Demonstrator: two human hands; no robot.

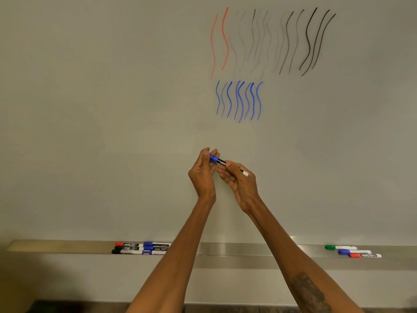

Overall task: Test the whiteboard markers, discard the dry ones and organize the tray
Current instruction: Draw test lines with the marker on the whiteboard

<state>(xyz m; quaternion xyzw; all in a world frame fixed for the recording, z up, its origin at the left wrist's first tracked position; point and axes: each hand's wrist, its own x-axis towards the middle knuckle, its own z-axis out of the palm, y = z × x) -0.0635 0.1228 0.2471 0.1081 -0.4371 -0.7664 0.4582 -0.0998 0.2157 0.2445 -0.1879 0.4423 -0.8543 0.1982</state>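
I hold a blue whiteboard marker (220, 161) in front of the whiteboard (112, 109), below the test strokes. My left hand (203, 171) grips its blue cap end. My right hand (240, 180) grips the black barrel, the white tail poking out to the right. On the metal tray (225, 248) lie several markers at the left (140, 248), red, black and blue capped. A green marker (340, 247), a blue marker (354, 252) and a red marker (364, 255) lie at the right.
The board carries red wavy lines (220, 41), faint to dark black lines (282, 41) and blue lines (240, 100) beneath them. The wall under the tray runs down to a dark floor strip at the frame's bottom.
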